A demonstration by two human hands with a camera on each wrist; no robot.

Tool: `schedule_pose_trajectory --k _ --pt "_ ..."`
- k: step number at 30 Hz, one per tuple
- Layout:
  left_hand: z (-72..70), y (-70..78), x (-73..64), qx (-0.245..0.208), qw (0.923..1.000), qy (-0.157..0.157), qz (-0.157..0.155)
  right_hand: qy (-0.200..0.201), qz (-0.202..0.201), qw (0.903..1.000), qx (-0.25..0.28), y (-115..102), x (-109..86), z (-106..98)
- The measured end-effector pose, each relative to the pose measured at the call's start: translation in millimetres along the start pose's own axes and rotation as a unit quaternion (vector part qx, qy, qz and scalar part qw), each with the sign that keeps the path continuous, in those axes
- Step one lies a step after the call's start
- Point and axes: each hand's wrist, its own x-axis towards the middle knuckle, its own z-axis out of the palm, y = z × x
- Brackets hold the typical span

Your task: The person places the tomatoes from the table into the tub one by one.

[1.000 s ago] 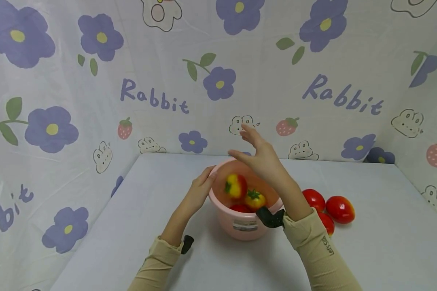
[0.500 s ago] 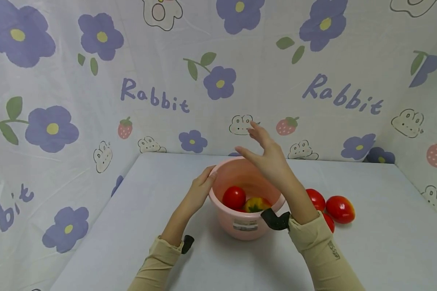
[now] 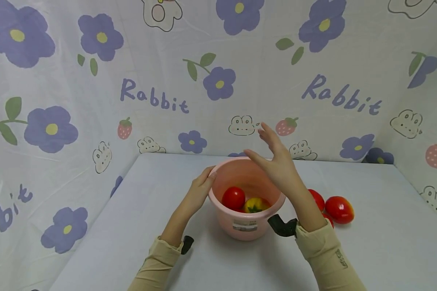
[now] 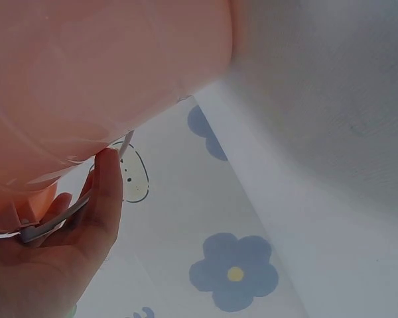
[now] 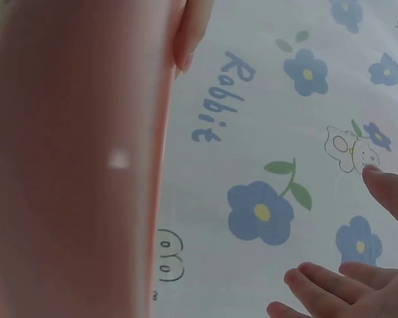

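Note:
A pink plastic bucket point(image 3: 228, 220) stands on the table in the head view. My left hand point(image 3: 196, 194) grips its rim from the left; in the left wrist view the left hand point(image 4: 60, 265) is also at the handle point(image 4: 63, 217). Inside lie a shiny red tomato point(image 3: 234, 198) and a yellow-red tomato point(image 3: 255, 205) with a green calyx, with a bit of red between them. Above the bucket's right rim, my right hand point(image 3: 278, 165) holds nothing, its fingers spread. The right wrist view shows this right hand point(image 5: 351, 291) apart from the bucket point(image 5: 73, 165).
Right of the bucket lie several red tomatoes point(image 3: 339, 210), partly hidden behind the right forearm. They rest on a white tabletop point(image 3: 393, 250). Behind and beside the table hangs a flower-patterned cloth point(image 3: 153, 60). Each wrist carries a black camera mount point(image 3: 284, 226).
A yellow-red tomato, blurred in the bucket one second ago, has settled with its red side showing. The other one has tipped. My right hand has drifted to the right; the left has stayed put.

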Motion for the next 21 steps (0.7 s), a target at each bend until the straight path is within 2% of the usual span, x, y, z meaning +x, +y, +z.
schedule_pose_trajectory --k 14,21 --pt "-3.1 2.6 -0.1 0.002 1.0 0.0 0.001 0.028 0.031 0.9989 -0.018 24 -11.6 -15" --pt "-1.6 0.9 -0.7 -0.006 1.0 -0.004 -0.002 0.029 0.049 0.998 -0.027 35 -18.4 -21"
